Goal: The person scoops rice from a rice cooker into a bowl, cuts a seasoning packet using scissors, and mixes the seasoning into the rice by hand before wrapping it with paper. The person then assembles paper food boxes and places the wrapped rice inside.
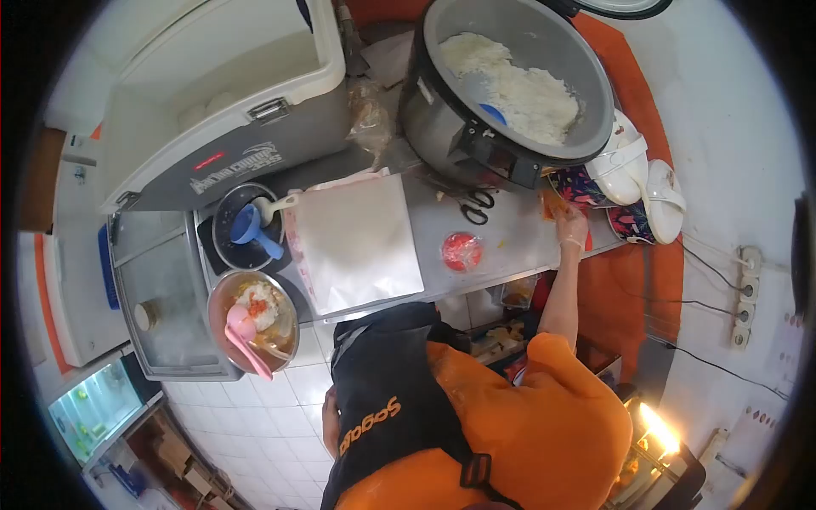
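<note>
Person at a metal counter [518, 242], as I see it from above. Right hand [572, 228], in what looks like a clear glove: fingers at 1 orange-brown item [551, 204], which lies just beyond the fingertips, near the rice cooker [425, 127]; whether they pinch it, I cannot tell. To its right: 2 floral-patterned containers [629, 223]. Left hand [330, 421]: lowered beside the black apron [382, 382], partly hidden, its grip unreadable. Mid-counter: 1 red bundle [461, 252] and 1 pair of scissors [478, 206].
</note>
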The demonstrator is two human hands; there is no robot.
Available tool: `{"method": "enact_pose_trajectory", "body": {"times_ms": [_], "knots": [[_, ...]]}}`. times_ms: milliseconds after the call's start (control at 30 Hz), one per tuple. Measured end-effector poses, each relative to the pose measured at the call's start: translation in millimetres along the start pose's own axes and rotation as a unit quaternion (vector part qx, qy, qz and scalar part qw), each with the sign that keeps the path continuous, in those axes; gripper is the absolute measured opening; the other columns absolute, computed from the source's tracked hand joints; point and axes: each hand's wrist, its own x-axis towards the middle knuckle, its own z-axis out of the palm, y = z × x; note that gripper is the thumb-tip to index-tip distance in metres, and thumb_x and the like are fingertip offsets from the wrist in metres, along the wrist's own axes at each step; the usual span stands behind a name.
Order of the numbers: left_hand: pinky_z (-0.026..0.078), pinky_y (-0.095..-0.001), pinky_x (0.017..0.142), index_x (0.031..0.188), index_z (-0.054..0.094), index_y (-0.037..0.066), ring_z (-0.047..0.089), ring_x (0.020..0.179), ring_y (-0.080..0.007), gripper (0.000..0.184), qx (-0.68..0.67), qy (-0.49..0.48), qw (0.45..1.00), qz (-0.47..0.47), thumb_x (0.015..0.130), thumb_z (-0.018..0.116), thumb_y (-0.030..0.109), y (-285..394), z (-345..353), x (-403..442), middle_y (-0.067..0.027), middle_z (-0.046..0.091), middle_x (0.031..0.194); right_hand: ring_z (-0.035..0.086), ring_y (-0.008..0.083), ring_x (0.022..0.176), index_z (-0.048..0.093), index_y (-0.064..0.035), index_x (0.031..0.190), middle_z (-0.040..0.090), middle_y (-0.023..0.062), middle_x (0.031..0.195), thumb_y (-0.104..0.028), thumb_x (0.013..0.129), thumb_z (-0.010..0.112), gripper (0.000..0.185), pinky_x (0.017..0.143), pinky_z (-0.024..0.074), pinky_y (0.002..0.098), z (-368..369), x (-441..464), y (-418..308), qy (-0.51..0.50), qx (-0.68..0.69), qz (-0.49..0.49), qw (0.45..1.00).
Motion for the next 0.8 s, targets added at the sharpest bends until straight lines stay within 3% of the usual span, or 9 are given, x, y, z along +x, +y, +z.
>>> {"method": "enact_pose_trajectory", "body": {"times_ms": [100,267,300,433,533,600,633,733,800], "knots": [[0.039,-0.0426,0.11,0.145,0.052,0.005,0.055,0.127,-0.0248,0.057,-0.027,0.006,1.0,-0.007,0.101,0.059,0.041,-12.6,6.8,1.2,-0.0103,0.061,0.137,0.071,0.0341,0.103,0.076,-0.008,0.111,0.074,0.0191,0.106,-0.038,0.085,0.074,0.04,0.088,0.0526,0.0417,15.0,28.7,37.9,0.022,0.007,0.068,0.997],[0.037,-0.0431,0.112,0.147,0.05,0.005,0.054,0.129,-0.0257,0.059,-0.078,0.02,0.997,-0.011,0.101,0.059,0.04,-38.5,9.6,-5.6,-0.0107,0.06,0.139,0.068,0.0349,0.11,0.073,-0.0118,0.121,0.071,0.0181,0.118,-0.048,0.086,0.07,0.05,0.096,0.0516,0.0412,21.9,54.4,77.9,-0.036,-0.116,-0.043,0.992],[0.036,-0.0432,0.112,0.147,0.049,0.005,0.053,0.129,-0.0259,0.059,-0.092,0.023,0.995,-0.01,0.101,0.059,0.04,-45.7,9.5,-6.9,-0.0107,0.06,0.139,0.067,0.0347,0.113,0.069,-0.009,0.127,0.07,0.0183,0.123,-0.045,0.091,0.066,0.051,0.098,0.0513,0.0429,-13.7,25.6,-27.8,-0.101,-0.25,0.036,0.962],[0.03,-0.0397,0.117,0.151,0.047,0.003,0.05,0.134,-0.0266,0.066,-0.002,0.038,0.999,-0.025,0.099,0.059,0.042,-36.6,10.3,-45.0,-0.0124,0.057,0.144,0.068,0.0336,0.107,0.07,-0.0061,0.123,0.072,0.0161,0.117,-0.041,0.093,0.065,0.046,0.093,0.0524,0.0429,34.5,-53.5,-4.4,-0.063,-0.211,-0.185,0.958],[0.053,-0.0352,0.089,0.123,0.071,0.001,0.068,0.1,-0.0213,0.053,0.228,0.013,0.973,0.044,0.096,0.065,0.046,-20.9,-20.9,-61.1,-0.0149,0.075,0.108,0.069,0.0327,0.102,0.071,-0.004,0.119,0.073,0.0144,0.112,-0.038,0.095,0.065,0.042,0.089,0.0533,0.0429,84.1,-82.0,-9.8,-0.043,-0.11,-0.333,0.936],[0.055,-0.0362,0.074,0.117,0.074,0.008,0.068,0.075,-0.0241,0.048,0.325,0.17,0.926,0.091,0.089,0.074,0.046,7.0,-30.5,-61.5,-0.0162,0.074,0.086,0.069,0.0322,0.099,0.071,-0.0026,0.117,0.073,0.0132,0.108,-0.036,0.096,0.065,0.04,0.086,0.0539,0.0429,112.4,-72.5,-25.3,0.021,-0.028,-0.436,0.899],[0.053,-0.0353,0.074,0.116,0.072,0.003,0.064,0.079,-0.0168,0.042,0.313,0.248,0.907,0.13,0.088,0.077,0.034,39.5,-28.5,-65.6,-0.0118,0.074,0.086,0.069,0.0319,0.098,0.071,-0.0018,0.115,0.074,0.0127,0.107,-0.035,0.097,0.064,0.039,0.084,0.0542,0.0429,121.5,-64.8,-34.1,0.067,0.015,-0.477,0.876],[0.055,-0.0336,0.074,0.115,0.069,0.0,0.068,0.082,-0.0199,0.038,0.153,0.393,0.838,0.346,0.088,0.078,0.024,94.3,-40.5,-24.9,-0.0129,0.073,0.094,0.062,0.0159,0.074,0.075,-0.0036,0.108,0.071,0.0035,0.091,-0.029,0.092,0.072,0.03,0.066,0.0487,0.0309,30.4,-100.9,-239.9,-0.213,0.298,0.011,0.93],[0.056,-0.0381,0.077,0.118,0.066,0.001,0.073,0.087,-0.0281,0.042,0.168,0.448,0.789,0.384,0.085,0.079,0.023,124.8,-47.4,10.2,-0.0167,0.074,0.095,0.05,0.008,0.061,0.073,-0.0061,0.099,0.063,-0.0021,0.077,-0.028,0.088,0.078,0.025,0.056,0.0394,0.0251,33.0,-133.9,-271.8,-0.254,0.284,0.002,0.924]]}}
